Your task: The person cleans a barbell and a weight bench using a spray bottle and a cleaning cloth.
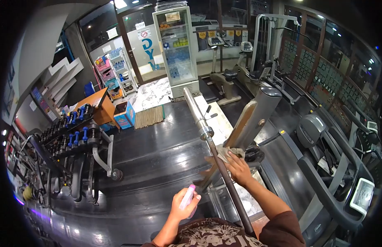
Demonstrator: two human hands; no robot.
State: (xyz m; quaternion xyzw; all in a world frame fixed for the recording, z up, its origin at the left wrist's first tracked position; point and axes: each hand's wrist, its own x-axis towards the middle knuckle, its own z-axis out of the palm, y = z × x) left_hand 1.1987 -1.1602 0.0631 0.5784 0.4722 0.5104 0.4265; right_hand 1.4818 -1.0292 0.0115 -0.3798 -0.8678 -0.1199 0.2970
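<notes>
Brown, pale-printed shirt fabric sits nearest the head camera, at the bottom edge. Just above it, the left hand is closed around a translucent bottle with a pink cap. Across the dark barbell, the right hand lays its fingers over a pale cloth, beside the bar and near the padded upright; whether those fingers grip it, I cannot quite tell. Dumbbells stand racked at left.

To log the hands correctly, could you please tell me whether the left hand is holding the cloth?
No, the left hand holds a pink-topped bottle, while the cloth is at the right hand.
</notes>
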